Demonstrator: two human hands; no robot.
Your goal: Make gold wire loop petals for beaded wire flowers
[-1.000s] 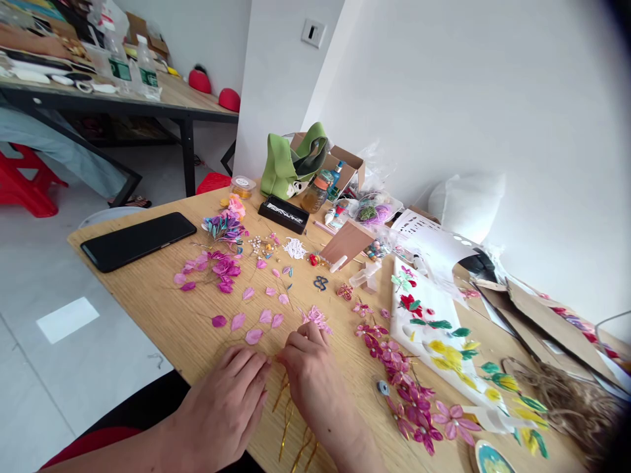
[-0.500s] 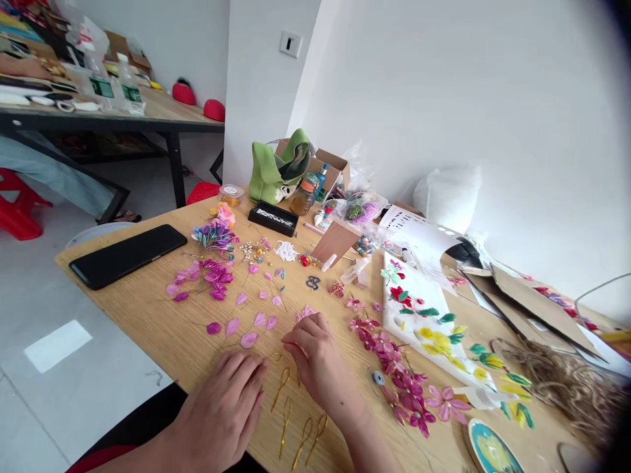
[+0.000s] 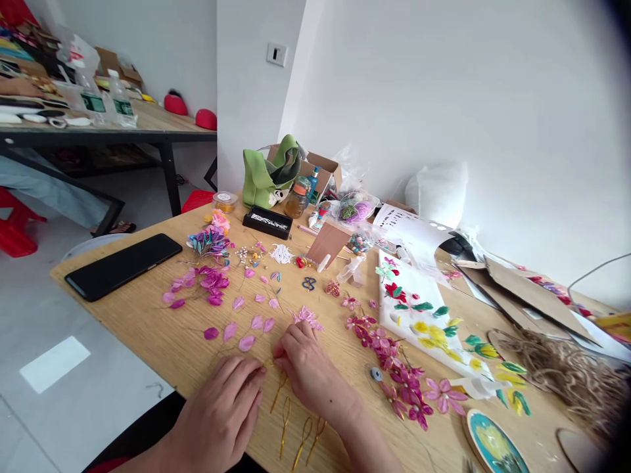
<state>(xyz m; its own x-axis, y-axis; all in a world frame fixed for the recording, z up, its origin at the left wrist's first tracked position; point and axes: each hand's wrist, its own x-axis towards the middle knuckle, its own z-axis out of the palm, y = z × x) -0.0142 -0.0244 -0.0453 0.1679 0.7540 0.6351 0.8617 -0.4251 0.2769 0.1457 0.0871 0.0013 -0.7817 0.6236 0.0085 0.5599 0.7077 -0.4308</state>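
Note:
My left hand (image 3: 224,407) is closed at the table's near edge, fingertips pinched on a thin gold wire (image 3: 269,364). My right hand (image 3: 303,358) is curled just to the right, and its fingertips meet the other end of this wire; they are partly hidden behind the hand. Below the hands lie several twisted gold wire loops (image 3: 286,417), one of them partly under my right wrist. Loose pink petals (image 3: 247,343) lie beyond my left hand. A bunch of pale pink stamens (image 3: 308,317) sits just past my right hand.
Magenta wire-framed flowers (image 3: 409,391) and a small grey spool (image 3: 376,374) lie to the right, beside a white foam board (image 3: 411,289) with yellow and green pieces. A black phone (image 3: 123,266) lies left. Behind stand a green bag (image 3: 259,180) and a black box (image 3: 269,223).
My right hand has moved slightly left and closer to my left hand. The gold loop seen between the hands earlier now shows only as a short piece. The view has shifted slightly.

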